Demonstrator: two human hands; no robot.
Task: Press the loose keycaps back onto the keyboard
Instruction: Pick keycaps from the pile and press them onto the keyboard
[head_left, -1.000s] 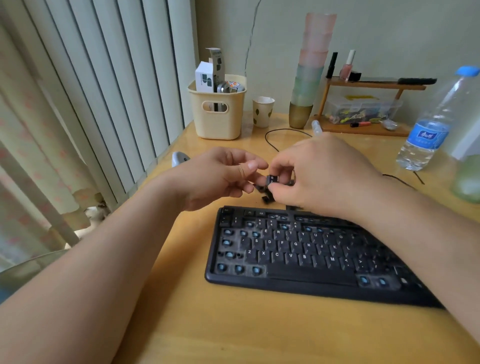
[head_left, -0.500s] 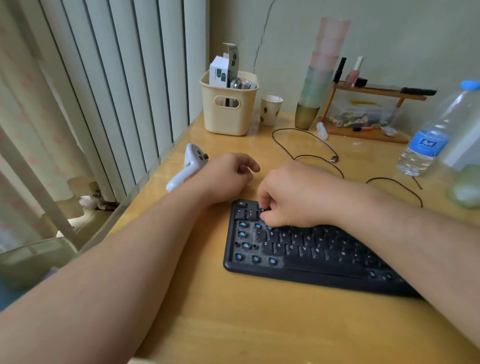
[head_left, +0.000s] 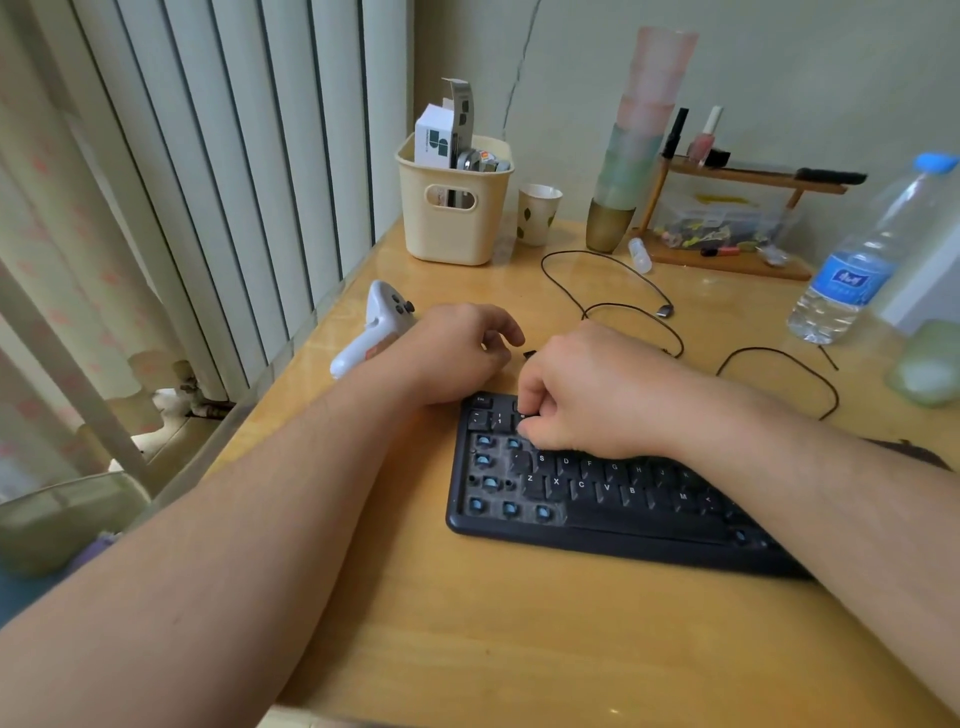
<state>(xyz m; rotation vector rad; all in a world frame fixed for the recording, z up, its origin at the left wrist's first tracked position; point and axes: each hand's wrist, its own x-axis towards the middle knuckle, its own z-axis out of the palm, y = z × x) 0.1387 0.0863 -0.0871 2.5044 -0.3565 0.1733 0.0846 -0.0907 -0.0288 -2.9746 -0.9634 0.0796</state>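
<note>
Desk (head_left: 467, 639): yellow wood, set against a pale wall, with vertical blinds (head_left: 208, 156) along its left edge.
Keyboard (head_left: 597, 499): black, lying at an angle near the middle of the desk. Several sockets at its left end are bare and show blue stems; lettered keys sit to their right.
Right hand (head_left: 597, 395): down on the keyboard's upper left rows, fingers curled under and fingertips pushing onto a key there. I cannot tell whether it grips a keycap.
Left hand (head_left: 462, 353): resting on the desk just behind the keyboard's top left corner, fingers loosely curled; whether it holds anything is hidden.
Bottle (head_left: 862, 260): clear, blue cap and label, far right.
Basket (head_left: 454, 208): cream, at the back, with small boxes in it.
Cups (head_left: 639, 140): a tall stack beside a small wooden shelf (head_left: 737, 218).
Controller (head_left: 374, 327): white, lying just left of the left hand.
Cable (head_left: 623, 291): thin, black, looping behind the hands.
Keycap (head_left: 529, 355): one small dark piece on the desk between the two hands.
</note>
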